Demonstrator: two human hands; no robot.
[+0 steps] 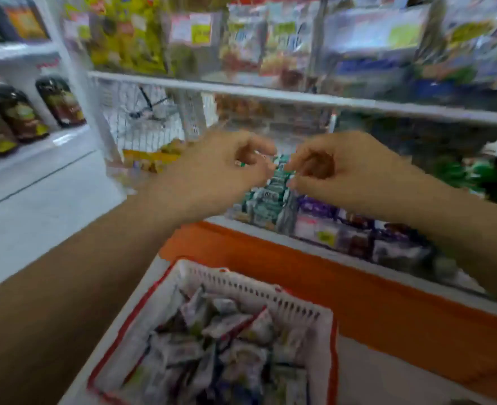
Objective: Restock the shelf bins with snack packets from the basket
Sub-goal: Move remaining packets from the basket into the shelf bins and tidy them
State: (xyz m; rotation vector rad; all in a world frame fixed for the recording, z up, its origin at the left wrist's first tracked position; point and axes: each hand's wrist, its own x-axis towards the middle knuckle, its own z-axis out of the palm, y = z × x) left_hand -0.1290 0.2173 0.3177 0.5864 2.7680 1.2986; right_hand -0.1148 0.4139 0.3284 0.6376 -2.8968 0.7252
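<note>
Head view, heavy blur throughout. Both arms reach forward over the basket, which sits low and centre with a white slotted wall and red rim. It holds a loose heap of snack packets, so plenty of stock is left to move.

Both hands are up at the lower shelf, above the orange panel.
- Right grip: fingers curled, thumb and fingertip pinching the top of the green packets that stand in a row in a bin.
- Left grip: fingers curled, just beside the right. A speck of green shows inside the curl, but blur hides whether it holds anything; I cannot tell.
- Purple packets fill the next bin to the right.
- Dark bottles stand on a separate shelf far left.

Judgement: the step in hand is seating or straightening packets in the green row, not picking from the basket.

Next move likely calls for letting go once the row stands upright, then dropping one hand to the basket for more. It needs a packet matching the bin; basket prints are too blurred to sort from here.
</note>
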